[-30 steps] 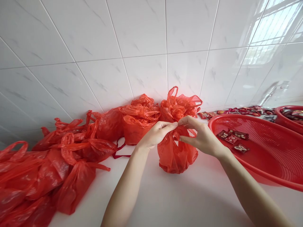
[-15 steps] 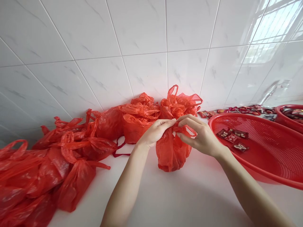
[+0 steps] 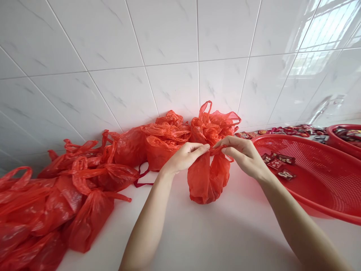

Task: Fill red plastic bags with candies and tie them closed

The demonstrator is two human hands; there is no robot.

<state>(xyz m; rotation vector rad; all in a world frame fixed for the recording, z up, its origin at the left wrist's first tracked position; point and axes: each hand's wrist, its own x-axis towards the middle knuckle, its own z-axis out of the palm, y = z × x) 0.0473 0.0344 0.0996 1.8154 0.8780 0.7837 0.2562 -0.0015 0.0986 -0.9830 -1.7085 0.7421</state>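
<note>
A red plastic bag (image 3: pixel 208 184) stands upright on the white tabletop between my arms, its lower part rounded. My left hand (image 3: pixel 189 156) pinches the top of the bag on the left side, thumb against fingers. On the other side, my right hand (image 3: pixel 239 152) pinches the bag's upper right part between thumb and fingertips. The gathered plastic stretches across the small gap between both hands. What lies inside the bag cannot be seen. Just behind my hands are more red bags (image 3: pixel 211 126) against the wall.
Knotted red bags (image 3: pixel 93 199) are heaped at the left. A large red plastic basket (image 3: pixel 318 165) at the right holds a few small wrapped packets (image 3: pixel 284 160). More packets (image 3: pixel 296 130) lie along the wall beside another red basket (image 3: pixel 344 150). White tiles (image 3: pixel 172 90) rise behind the white table (image 3: pixel 203 241).
My right hand has moved slightly right, away from my left, and its fingers have closed onto the bag. The top of the bag is pulled wider and tauter.
</note>
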